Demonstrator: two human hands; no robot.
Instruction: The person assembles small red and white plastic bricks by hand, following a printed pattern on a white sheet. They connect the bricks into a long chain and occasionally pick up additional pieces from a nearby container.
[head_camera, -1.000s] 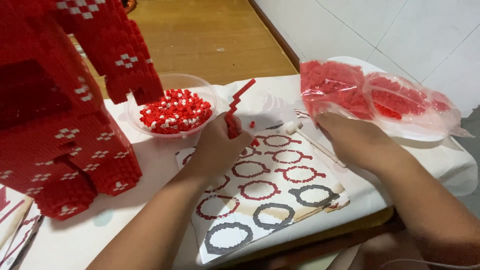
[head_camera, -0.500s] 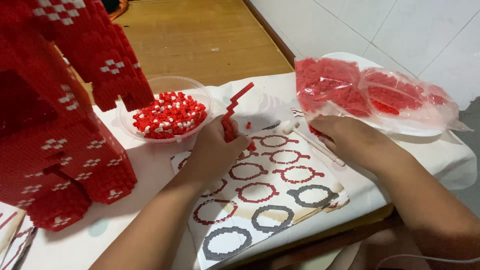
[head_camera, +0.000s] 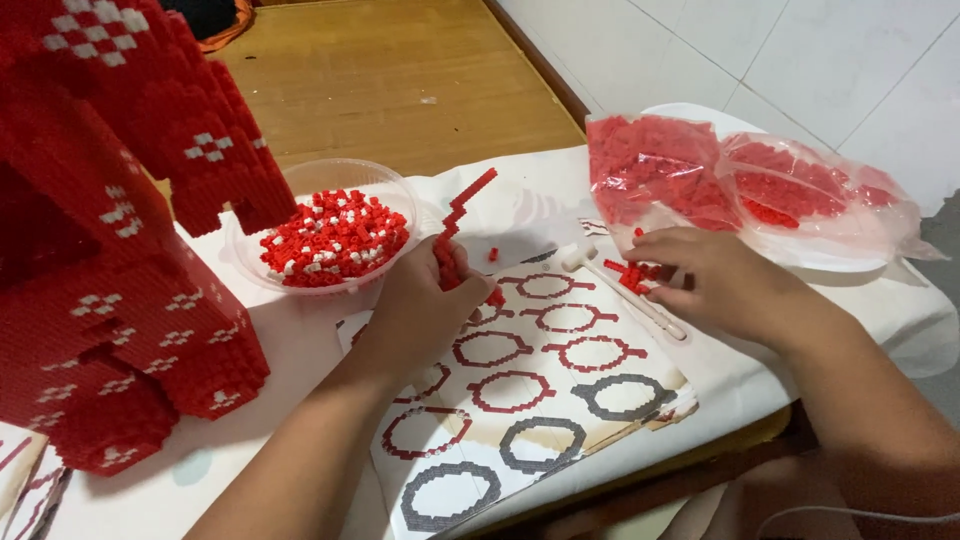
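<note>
Two hands: left (head_camera: 425, 305), right (head_camera: 715, 280). One clear bowl (head_camera: 330, 178) of red and white beads, too many to count. Two clear bags (head_camera: 760, 190) of red pieces. One stepped red strip (head_camera: 462, 212). One tall red block model (head_camera: 110, 250). One pattern sheet (head_camera: 545, 385): about eight red rings, four grey. One white stick (head_camera: 625, 295).

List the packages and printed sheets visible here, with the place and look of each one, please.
Clear plastic bags: far right of the table, crumpled, full of small red pieces.
Printed sheet: flat under both hands, white with red and grey ring patterns.
Clear plastic bowl: left of the left hand, round, holding red and white pieces.
</note>
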